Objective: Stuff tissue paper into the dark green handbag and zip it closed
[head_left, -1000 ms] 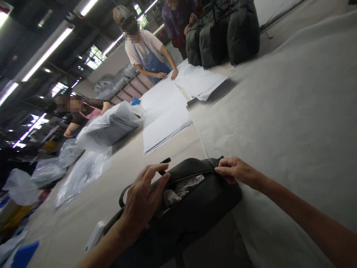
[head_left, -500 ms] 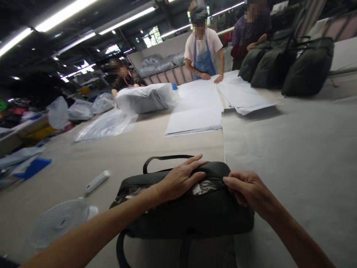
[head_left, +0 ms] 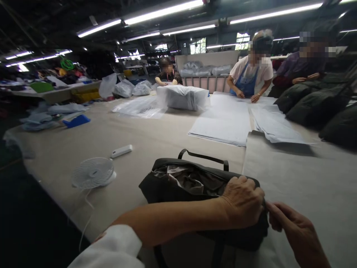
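A dark duffel bag (head_left: 173,193) lies on the table in front of me, its long top opening unzipped. Inside it, crumpled pale and dark stuffing (head_left: 189,180) shows. My left hand (head_left: 244,201) is closed over the top edge at the bag's right end, its fingertips hidden. Just outside that end, my right hand (head_left: 292,227) pinches the bag's corner between thumb and fingers; whether a zipper pull is in the pinch, I cannot tell. One carry handle (head_left: 205,155) stands up on the far side, and another strap hangs on the near side.
On the left are a small fan (head_left: 95,173) with a cord, a white handheld device (head_left: 122,150) and a blue tape dispenser (head_left: 76,121). Paper sheets (head_left: 223,123) and a plastic-wrapped bundle (head_left: 184,98) lie farther back. More dark bags (head_left: 309,100) stand at right. Several co-workers are across the table.
My left hand has moved from lying flat on the bag's top to its right end and closed there. The opening now shows wider. The view has swung to the left.
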Tool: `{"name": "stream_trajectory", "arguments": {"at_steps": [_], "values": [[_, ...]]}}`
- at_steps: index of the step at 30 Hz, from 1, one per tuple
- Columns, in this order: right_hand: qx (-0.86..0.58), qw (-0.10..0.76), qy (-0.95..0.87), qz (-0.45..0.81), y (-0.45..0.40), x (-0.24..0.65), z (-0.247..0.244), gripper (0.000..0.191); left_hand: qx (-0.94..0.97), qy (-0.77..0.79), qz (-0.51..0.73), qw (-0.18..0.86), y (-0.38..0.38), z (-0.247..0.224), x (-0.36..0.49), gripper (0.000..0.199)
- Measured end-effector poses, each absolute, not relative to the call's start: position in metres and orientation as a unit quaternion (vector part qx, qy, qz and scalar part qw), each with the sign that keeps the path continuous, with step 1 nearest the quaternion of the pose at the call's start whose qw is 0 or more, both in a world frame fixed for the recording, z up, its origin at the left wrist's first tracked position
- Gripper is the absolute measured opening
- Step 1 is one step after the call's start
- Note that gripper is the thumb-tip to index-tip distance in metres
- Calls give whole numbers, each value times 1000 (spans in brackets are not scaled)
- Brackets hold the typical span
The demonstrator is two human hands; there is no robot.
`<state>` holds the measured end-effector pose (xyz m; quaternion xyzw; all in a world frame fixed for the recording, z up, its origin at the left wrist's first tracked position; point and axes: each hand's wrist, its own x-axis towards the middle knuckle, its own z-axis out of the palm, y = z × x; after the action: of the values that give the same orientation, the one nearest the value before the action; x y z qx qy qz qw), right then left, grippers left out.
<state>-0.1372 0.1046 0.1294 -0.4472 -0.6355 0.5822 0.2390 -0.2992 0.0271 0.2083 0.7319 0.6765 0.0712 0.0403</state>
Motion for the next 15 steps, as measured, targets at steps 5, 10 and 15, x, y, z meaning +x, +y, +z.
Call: {"name": "stream_trajectory", "arguments": {"at_steps": [5,10,15], "values": [[-429,257,-659,562,101,-144,138,55,740,666,10,94,49,214,-297,21],[-367,252,-681,582,103,-148,149,50,759,636,-55,127,63,228,-297,22],[-358,262,-646,621,110,-137,138,56,757,624,-133,142,77,244,-295,22]]}}
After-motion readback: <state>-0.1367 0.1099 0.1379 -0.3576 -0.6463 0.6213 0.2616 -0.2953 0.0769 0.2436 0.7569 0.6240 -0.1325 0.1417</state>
